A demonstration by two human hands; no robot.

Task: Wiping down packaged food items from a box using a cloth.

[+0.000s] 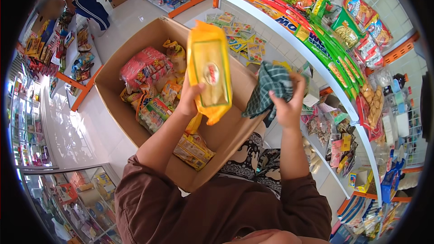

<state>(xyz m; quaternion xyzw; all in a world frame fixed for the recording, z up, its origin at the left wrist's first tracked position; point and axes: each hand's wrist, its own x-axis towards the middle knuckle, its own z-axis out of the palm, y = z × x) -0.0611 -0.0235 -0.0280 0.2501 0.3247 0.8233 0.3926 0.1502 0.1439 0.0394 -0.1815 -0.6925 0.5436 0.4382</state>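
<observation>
My left hand (191,99) grips a yellow plastic packet (212,71) with a clear window, apparently of noodles, and holds it up over a large cardboard box (117,64). To the right, my right hand (290,103) clutches a crumpled dark green checked cloth (271,88), apart from the packet. Inside the box lie a pink bundle of small packets (145,67), a green and white packet (154,112) and a yellow packet (195,150) near its close side. The held packet hides part of the box's contents.
A white-edged shelf (284,30) with spaghetti packs (325,47) curves along the right. Small sachets (252,49) lie on the lower shelf behind the box. A glass display case (71,203) stands at lower left. At upper left is another person (83,0) beside a snack rack.
</observation>
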